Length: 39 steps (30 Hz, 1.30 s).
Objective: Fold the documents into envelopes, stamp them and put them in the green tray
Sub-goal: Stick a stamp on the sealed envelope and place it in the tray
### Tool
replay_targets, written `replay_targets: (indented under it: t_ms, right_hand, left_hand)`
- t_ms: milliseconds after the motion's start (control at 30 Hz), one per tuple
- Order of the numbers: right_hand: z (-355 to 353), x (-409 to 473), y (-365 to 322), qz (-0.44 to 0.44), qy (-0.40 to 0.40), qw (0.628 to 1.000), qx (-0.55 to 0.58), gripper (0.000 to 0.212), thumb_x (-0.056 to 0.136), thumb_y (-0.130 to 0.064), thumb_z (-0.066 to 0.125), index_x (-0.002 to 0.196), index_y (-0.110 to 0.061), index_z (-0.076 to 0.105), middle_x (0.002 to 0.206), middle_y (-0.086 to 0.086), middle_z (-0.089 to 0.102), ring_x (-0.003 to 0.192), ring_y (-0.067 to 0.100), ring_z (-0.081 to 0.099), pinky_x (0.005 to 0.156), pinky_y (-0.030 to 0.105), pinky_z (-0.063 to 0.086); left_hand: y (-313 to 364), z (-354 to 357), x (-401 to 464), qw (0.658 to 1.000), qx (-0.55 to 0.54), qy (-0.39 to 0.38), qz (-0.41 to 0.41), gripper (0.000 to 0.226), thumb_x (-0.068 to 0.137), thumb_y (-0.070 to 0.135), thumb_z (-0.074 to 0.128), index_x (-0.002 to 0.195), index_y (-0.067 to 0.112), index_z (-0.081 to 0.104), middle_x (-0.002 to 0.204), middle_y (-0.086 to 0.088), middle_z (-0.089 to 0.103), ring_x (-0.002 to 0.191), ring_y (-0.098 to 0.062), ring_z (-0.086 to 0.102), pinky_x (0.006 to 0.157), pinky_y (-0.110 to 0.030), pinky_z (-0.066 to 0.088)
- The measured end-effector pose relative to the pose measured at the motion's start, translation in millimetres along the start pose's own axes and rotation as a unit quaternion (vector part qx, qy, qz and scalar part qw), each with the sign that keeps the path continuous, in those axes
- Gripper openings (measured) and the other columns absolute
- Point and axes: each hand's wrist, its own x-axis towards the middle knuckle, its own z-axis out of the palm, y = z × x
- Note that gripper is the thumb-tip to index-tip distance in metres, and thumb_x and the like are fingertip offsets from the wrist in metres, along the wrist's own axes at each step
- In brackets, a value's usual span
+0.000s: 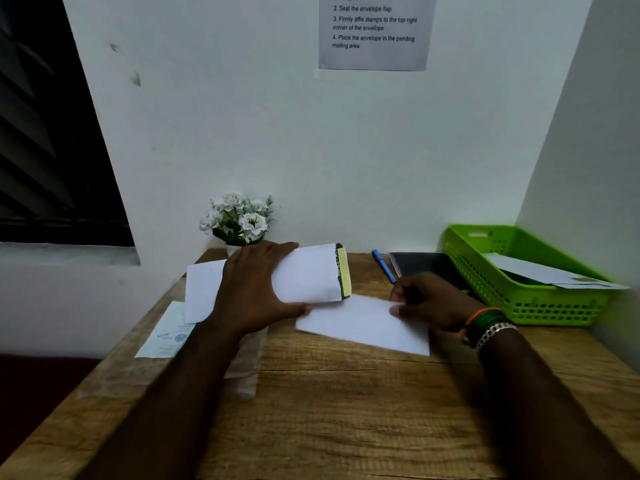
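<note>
My left hand point(256, 289) grips a white envelope point(311, 275) above the wooden desk, its open end with a yellow and black strip pointing right. My right hand point(426, 303) pinches the right edge of a folded white document point(363, 323) that lies on the desk just below the envelope's mouth. The green tray point(519, 299) stands at the far right and holds a white envelope point(550, 273). More white paper point(202, 289) and a printed sheet point(166, 334) lie at the left, partly under my left arm.
A blue pen point(382, 265) and a dark notebook point(422, 266) lie behind my right hand. A small pot of white flowers point(239, 220) stands against the wall. A printed instruction sheet point(375, 29) hangs on the wall. The desk's left edge drops off near the printed sheet.
</note>
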Motion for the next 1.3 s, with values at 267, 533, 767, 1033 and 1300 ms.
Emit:
replay_targets:
  t_ms: [267, 533, 767, 1033, 1300]
  right_hand:
    - [-37, -14, 20, -0.003, 0.265, 0.938, 0.224, 0.009, 0.088, -0.002, 0.074, 0.088, -0.009, 0.067, 0.081, 0.01, 0.071, 0.072, 0.018, 0.062, 0.063, 0.027, 0.046]
    - [-26, -14, 4, -0.008, 0.219, 0.93, 0.295, 0.008, 0.089, 0.001, 0.071, 0.091, 0.001, 0.064, 0.076, 0.005, 0.077, 0.064, 0.029, 0.073, 0.047, 0.038, 0.058]
    - [-25, -17, -1, -0.005, 0.205, 0.946, 0.25, 0.008, 0.09, 0.002, 0.07, 0.094, 0.006, 0.065, 0.094, 0.034, 0.071, 0.089, 0.053, 0.069, 0.078, 0.068, 0.054]
    - [-29, -14, 12, 0.001, 0.183, 0.958, 0.22, 0.006, 0.086, -0.002, 0.076, 0.084, -0.006, 0.072, 0.069, 0.002, 0.071, 0.051, -0.001, 0.062, 0.043, 0.014, 0.045]
    - [-30, -16, 14, 0.009, 0.158, 0.967, 0.201, 0.006, 0.083, -0.005, 0.08, 0.086, -0.01, 0.077, 0.08, 0.015, 0.077, 0.069, 0.018, 0.069, 0.062, 0.031, 0.054]
  left_hand:
    - [-11, 0, 4, 0.997, 0.052, 0.022, -0.044, 0.105, 0.049, 0.085, 0.07, 0.141, 0.039, 0.047, 0.129, 0.01, 0.055, 0.122, -0.019, 0.05, 0.104, -0.044, 0.036]
    - [-14, 0, 5, 0.997, 0.063, 0.022, -0.048, 0.107, 0.049, 0.084, 0.067, 0.143, 0.038, 0.045, 0.13, 0.009, 0.055, 0.123, -0.022, 0.05, 0.107, -0.046, 0.036]
    - [-11, 0, 4, 0.997, 0.057, 0.021, -0.044, 0.106, 0.049, 0.083, 0.064, 0.143, 0.038, 0.045, 0.127, 0.009, 0.054, 0.123, -0.021, 0.049, 0.106, -0.046, 0.035]
    - [-5, 4, 3, 0.998, 0.062, 0.003, -0.029, 0.106, 0.053, 0.086, 0.06, 0.146, 0.038, 0.043, 0.131, 0.009, 0.05, 0.125, -0.019, 0.043, 0.107, -0.045, 0.032]
    - [0, 4, 2, 0.998, 0.057, -0.011, -0.025, 0.106, 0.054, 0.083, 0.062, 0.148, 0.037, 0.042, 0.133, 0.01, 0.049, 0.127, -0.019, 0.043, 0.111, -0.046, 0.032]
